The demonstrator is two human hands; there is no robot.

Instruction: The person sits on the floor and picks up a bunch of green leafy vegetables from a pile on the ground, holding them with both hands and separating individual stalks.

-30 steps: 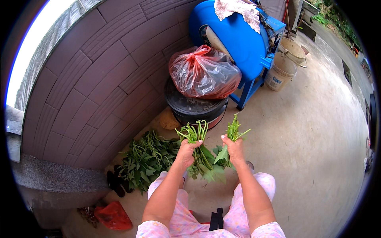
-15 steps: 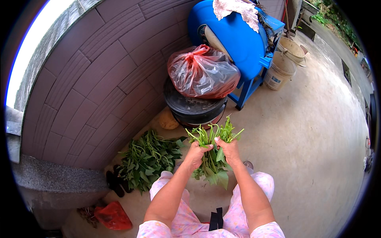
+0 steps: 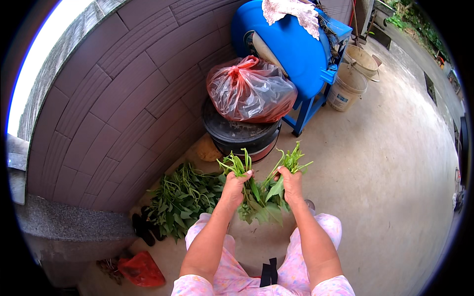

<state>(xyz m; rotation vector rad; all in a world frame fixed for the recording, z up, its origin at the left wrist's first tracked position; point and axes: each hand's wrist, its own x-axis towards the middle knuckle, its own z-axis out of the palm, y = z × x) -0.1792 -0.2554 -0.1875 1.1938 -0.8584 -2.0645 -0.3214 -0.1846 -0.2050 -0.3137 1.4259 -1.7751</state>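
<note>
Between my knees I hold leafy green stems, split between two hands. My left hand (image 3: pixel 236 187) is closed round one bunch of greens (image 3: pixel 237 164), the pale stem ends sticking up past the thumb. A second bunch of greens (image 3: pixel 290 161) is gripped in my right hand (image 3: pixel 290 185), a short gap apart. Broad leaves (image 3: pixel 264 211) hang below and between both hands, so which bunch each belongs to is hard to tell. On the floor to the left lies a large heap of the same leafy greens (image 3: pixel 180 202), near my left forearm.
Ahead stands a black lidded bucket (image 3: pixel 237 138) carrying a knotted clear-and-red plastic bag (image 3: pixel 252 91). Behind it are a blue round tabletop (image 3: pixel 296 54) and pale buckets (image 3: pixel 347 89). Dark shoes (image 3: pixel 143 229) and a red bag (image 3: pixel 141 269) lie left, by the tiled wall (image 3: pixel 113 98).
My hands have moved apart, the left one going left and the right one slightly right. The stems that were together are now parted into two bunches.
</note>
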